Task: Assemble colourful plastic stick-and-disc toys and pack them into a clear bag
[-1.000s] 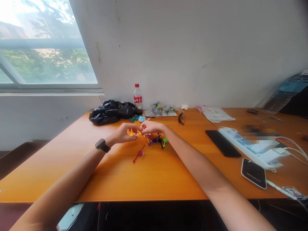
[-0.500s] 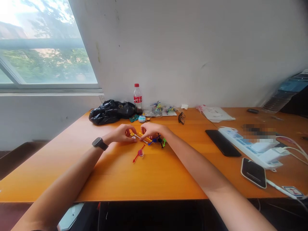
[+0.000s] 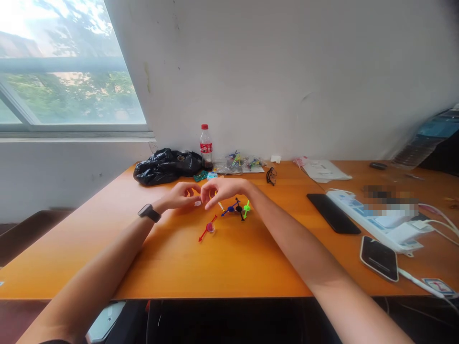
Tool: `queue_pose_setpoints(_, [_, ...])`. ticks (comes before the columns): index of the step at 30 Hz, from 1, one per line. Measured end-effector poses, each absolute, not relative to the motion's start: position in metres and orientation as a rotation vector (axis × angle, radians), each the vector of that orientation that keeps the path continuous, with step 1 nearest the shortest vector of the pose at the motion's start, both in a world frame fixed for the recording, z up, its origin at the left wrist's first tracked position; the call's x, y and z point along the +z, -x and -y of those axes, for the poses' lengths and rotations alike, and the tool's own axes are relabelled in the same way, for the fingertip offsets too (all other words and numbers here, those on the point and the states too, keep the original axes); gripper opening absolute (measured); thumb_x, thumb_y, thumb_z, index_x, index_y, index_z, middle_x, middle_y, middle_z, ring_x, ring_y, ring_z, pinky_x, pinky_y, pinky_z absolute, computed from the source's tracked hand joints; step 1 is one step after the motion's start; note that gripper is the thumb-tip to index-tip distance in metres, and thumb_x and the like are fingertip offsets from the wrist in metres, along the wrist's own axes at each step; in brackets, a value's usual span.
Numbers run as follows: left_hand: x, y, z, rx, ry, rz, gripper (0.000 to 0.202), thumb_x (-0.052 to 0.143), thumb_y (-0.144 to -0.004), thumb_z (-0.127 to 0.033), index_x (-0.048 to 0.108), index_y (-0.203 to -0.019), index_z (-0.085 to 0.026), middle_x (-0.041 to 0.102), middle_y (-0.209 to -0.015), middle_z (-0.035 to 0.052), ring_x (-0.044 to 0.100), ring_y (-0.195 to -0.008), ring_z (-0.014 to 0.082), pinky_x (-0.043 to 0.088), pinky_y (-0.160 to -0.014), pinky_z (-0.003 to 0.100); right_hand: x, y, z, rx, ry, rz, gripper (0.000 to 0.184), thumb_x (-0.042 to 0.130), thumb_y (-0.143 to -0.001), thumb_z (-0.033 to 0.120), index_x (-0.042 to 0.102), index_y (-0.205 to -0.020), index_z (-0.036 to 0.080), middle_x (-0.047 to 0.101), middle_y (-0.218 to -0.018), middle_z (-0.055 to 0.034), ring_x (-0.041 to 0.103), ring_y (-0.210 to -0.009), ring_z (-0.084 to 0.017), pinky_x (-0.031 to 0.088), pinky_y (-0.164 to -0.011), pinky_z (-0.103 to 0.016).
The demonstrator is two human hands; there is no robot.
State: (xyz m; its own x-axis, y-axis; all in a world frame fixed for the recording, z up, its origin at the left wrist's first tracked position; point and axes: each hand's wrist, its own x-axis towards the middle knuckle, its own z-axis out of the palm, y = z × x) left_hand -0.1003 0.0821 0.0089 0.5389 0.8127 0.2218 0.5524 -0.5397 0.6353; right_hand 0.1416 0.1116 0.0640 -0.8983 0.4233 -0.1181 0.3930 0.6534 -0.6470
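My left hand [image 3: 183,195] rests low over the table with curled fingers, its thumb just above a small pale disc [image 3: 197,203]. Almost touching its fingertips is my right hand [image 3: 225,188], bent at the wrist with fingers curled downward. What either hand holds is too small and hidden to name. Partly behind the right hand lies a white and yellow arrow piece [image 3: 221,206]. Beside it are arrow spinners in blue [image 3: 230,209], black [image 3: 239,209] and green [image 3: 246,208]. Closer to me lies a red arrow spinner [image 3: 210,228] with a clear round base.
Along the wall are a black plastic bag [image 3: 167,166], a cola bottle [image 3: 206,148], clear bags of coloured parts [image 3: 236,165] and black glasses [image 3: 271,176]. To the right lie a dark flat slab [image 3: 333,213], a power strip [image 3: 373,222] and a charging phone [image 3: 378,258].
My right hand has shifted slightly left and up, closer to the left fingertips. A yellow disc beside my left hand no longer shows. More of the blue, black and green spinners is visible.
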Motion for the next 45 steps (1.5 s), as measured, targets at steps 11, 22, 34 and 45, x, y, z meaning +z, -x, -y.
queue_pose_setpoints(11, [0.008, 0.090, -0.079, 1.006, -2.111, -1.127, 0.047, 0.061, -0.098, -0.061, 0.076, -0.098, -0.017, 0.076, -0.094, 0.0088, 0.067, -0.078, 0.0195, 0.055, -0.070, 0.030, 0.037, -0.119, -0.108, 1.451, 0.640, 2.949, 0.030, 0.091, -0.070, 0.034, 0.078, -0.091, 0.017, 0.078, -0.088, -0.0011, 0.070, -0.081, -0.016, 0.045, -0.062, -0.021])
queue_pose_setpoints(22, [0.012, 0.072, -0.071, 1.477, -1.933, -0.905, 0.064, 0.086, -0.085, -0.046, 0.055, -0.135, -0.021, 0.071, -0.097, 0.0040, 0.073, -0.083, 0.0179, 0.062, -0.079, 0.032, 0.046, -0.130, -0.121, 1.383, 0.862, 1.973, 0.040, 0.094, -0.065, 0.017, 0.063, -0.091, 0.017, 0.065, -0.065, 0.0055, 0.061, -0.054, -0.010, 0.044, -0.048, -0.018])
queue_pose_setpoints(34, [0.008, 0.069, -0.071, 1.461, -2.052, -0.955, 0.034, 0.082, -0.089, -0.043, 0.074, -0.106, -0.015, 0.077, -0.101, 0.0104, 0.077, -0.090, 0.0227, 0.066, -0.087, 0.041, 0.042, -0.133, -0.125, 1.459, 0.819, 1.849, 0.013, 0.071, -0.083, 0.008, 0.064, -0.092, 0.014, 0.074, -0.070, -0.0021, 0.071, -0.062, -0.013, 0.060, -0.061, -0.021])
queue_pose_setpoints(45, [0.011, 0.062, -0.062, 1.329, -2.303, -1.055, 0.028, 0.071, -0.096, -0.044, 0.071, -0.091, -0.017, 0.077, -0.088, 0.0070, 0.072, -0.080, 0.0185, 0.062, -0.077, 0.031, 0.033, -0.129, -0.124, 1.381, 0.915, 1.962, 0.013, 0.073, -0.078, 0.017, 0.060, -0.080, 0.016, 0.071, -0.063, -0.0018, 0.070, -0.057, -0.015, 0.056, -0.056, -0.022])
